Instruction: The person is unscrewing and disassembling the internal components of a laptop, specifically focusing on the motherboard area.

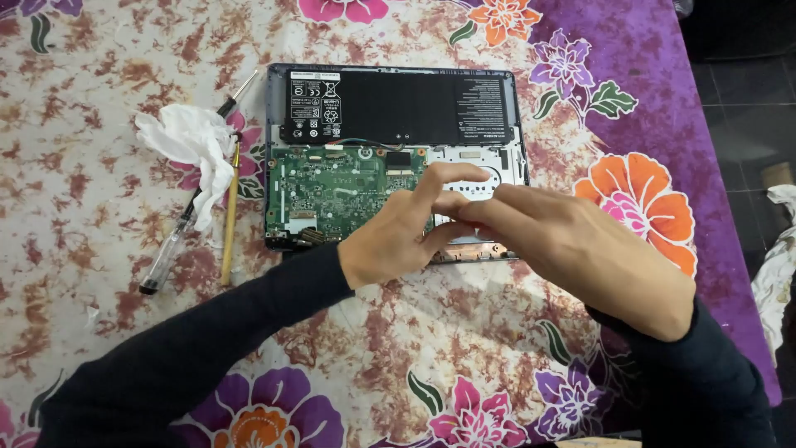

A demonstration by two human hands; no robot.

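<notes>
An opened laptop (514,124) lies bottom-up on a flowered tablecloth, showing a black battery (398,106) at the far side and a green circuit board (332,191) at the near left. My left hand (398,232) and my right hand (572,249) meet over the near right part of the laptop, fingertips touching above a silver plate (485,182). The fingers seem to pinch something small that I cannot make out. Both wear dark sleeves.
Left of the laptop lie a crumpled white tissue (195,145), a clear-handled screwdriver (166,253) and a thin yellow-handled brush (230,220). The tablecloth (99,207) covers the table; its right edge drops to a dark floor, where white cloth (775,265) lies.
</notes>
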